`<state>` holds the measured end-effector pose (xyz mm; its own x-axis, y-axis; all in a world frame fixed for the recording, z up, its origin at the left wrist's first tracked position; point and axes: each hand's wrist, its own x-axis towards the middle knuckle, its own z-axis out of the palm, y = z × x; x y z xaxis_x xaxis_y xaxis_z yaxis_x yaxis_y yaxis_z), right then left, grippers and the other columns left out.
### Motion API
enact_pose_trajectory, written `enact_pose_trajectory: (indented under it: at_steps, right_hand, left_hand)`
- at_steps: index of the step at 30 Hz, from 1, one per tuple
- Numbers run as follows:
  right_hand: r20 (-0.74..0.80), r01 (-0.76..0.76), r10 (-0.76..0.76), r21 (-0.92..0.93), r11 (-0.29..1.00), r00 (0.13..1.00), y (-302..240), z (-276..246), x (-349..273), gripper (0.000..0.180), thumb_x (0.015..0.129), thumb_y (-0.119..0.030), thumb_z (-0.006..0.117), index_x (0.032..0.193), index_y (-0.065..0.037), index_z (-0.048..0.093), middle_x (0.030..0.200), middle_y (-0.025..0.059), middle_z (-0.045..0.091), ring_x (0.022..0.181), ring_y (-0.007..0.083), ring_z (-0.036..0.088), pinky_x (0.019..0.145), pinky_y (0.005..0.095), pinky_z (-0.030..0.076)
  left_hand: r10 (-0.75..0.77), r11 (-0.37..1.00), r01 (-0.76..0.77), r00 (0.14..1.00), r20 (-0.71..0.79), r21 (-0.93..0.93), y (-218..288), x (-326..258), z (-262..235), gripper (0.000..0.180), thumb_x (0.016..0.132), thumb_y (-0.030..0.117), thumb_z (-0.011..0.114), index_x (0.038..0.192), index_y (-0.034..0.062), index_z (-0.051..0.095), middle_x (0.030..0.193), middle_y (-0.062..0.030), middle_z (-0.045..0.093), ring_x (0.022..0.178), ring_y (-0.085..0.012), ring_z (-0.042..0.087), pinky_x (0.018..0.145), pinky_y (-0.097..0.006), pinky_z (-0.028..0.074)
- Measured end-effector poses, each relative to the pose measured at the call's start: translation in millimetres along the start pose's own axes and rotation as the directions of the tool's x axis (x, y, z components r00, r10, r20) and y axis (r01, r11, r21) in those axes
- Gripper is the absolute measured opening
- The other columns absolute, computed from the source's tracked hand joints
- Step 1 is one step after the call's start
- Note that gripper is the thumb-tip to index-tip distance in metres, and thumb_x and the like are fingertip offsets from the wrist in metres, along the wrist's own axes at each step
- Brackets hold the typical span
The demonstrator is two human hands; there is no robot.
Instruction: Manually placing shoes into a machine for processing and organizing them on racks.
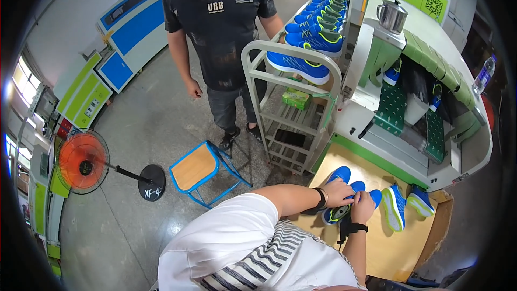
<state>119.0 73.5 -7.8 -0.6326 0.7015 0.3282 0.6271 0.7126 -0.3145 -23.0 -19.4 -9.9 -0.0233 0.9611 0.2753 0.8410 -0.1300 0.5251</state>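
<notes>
Blue sneakers with lime trim lie on the tan work table (397, 248). My left hand (338, 193), with a black band at the wrist, bends its fingers over a blue sneaker (357, 186). Close beside it, my right hand (363, 208) grips the same group of shoes, near another blue toe (375, 196). The dark opening of a shoe (338, 213) shows below my hands. A further sneaker (340, 173) sits just beyond my left hand. To the right, one sneaker (395, 207) lies with its pale sole showing, next to another (420, 201). My fingers partly hide the gripped shoes.
A rolling rack (253, 81) carries several blue sneakers on top. Beside it stands a person (218, 32) in dark clothes. A white machine with green belts (390, 108) adjoins the table. A stool (194, 168) and an orange fan (82, 160) stand on the floor at left.
</notes>
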Motion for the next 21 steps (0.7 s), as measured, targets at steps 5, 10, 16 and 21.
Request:
enact_pose_trajectory:
  at_steps: [5,10,16,21]
  right_hand:
    - [-0.009,-0.036,0.036,-0.027,0.999,0.999,-0.8,1.6,-0.7,0.021,0.089,-0.022,0.055,0.079,-0.006,0.063,0.08,0.011,0.064,0.078,0.0321,0.06,0.074,0.0445,0.043]
    - [-0.005,-0.032,0.032,-0.024,0.999,0.999,0.8,2.1,-2.8,0.021,0.09,-0.022,0.055,0.079,-0.006,0.064,0.08,0.0106,0.064,0.078,0.0317,0.061,0.075,0.0442,0.043]
    - [-0.005,-0.023,0.023,-0.026,0.999,1.0,0.6,-0.5,-2.7,0.021,0.09,-0.022,0.054,0.079,-0.006,0.063,0.08,0.0112,0.064,0.078,0.0315,0.061,0.075,0.0442,0.043]
    - [-0.018,-0.009,0.008,-0.025,1.0,1.0,-2.5,-1.0,-0.4,0.022,0.09,-0.022,0.054,0.079,-0.006,0.063,0.079,0.0114,0.064,0.078,0.0313,0.061,0.076,0.0442,0.043]
  left_hand:
    - [0.005,1.0,-0.005,0.999,0.031,0.003,2.1,0.0,-2.4,0.031,0.092,0.039,0.055,0.098,0.0094,0.063,0.094,-0.0079,0.065,0.09,-0.0283,0.06,0.082,-0.041,0.04]
    - [0.01,1.0,-0.01,1.0,0.012,0.016,0.3,-1.0,0.3,0.03,0.092,0.038,0.054,0.093,0.0101,0.064,0.092,-0.0072,0.065,0.089,-0.0273,0.06,0.081,-0.041,0.04]
    - [0.021,1.0,-0.021,1.0,0.016,0.005,1.0,-0.4,1.6,0.031,0.093,0.038,0.053,0.096,0.0097,0.064,0.092,-0.0083,0.065,0.09,-0.0274,0.06,0.082,-0.041,0.04]
    - [0.001,1.0,-0.003,0.998,0.057,0.029,0.7,0.9,-3.8,0.03,0.092,0.036,0.056,0.1,0.0084,0.062,0.096,-0.0079,0.064,0.089,-0.0286,0.059,0.081,-0.041,0.04]
